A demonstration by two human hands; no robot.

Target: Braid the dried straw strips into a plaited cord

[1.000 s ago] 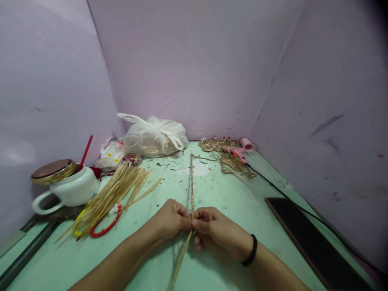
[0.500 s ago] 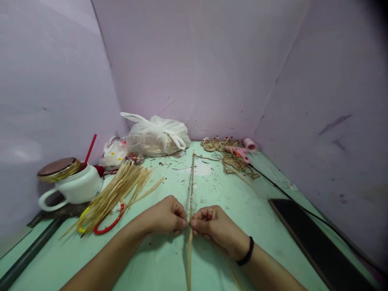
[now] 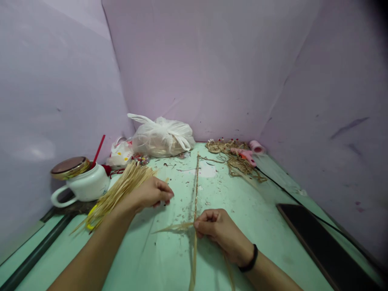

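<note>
A thin braided straw cord [image 3: 196,184] runs away from me along the green table [image 3: 169,258]. My right hand [image 3: 220,231] pinches the cord at its near end, where loose straw strips [image 3: 192,262] splay toward me and to the left. My left hand [image 3: 151,192] is off the cord and rests over the tips of a bundle of straw strips [image 3: 117,192] at the left, its fingers curled with the thumb and fingertips close together. What those fingers hold, if anything, is not visible.
A white cup with a gold lid [image 3: 79,181] and a red straw stands at the left. A white plastic bag [image 3: 163,137] lies at the back. Coils of cord and a pink glue gun [image 3: 244,155] lie at the back right. A black tablet [image 3: 327,250] lies at the right.
My left hand has let go of the cord and moved left to the straw bundle. My right hand has stayed pinched on the cord. The view has shifted slightly.
</note>
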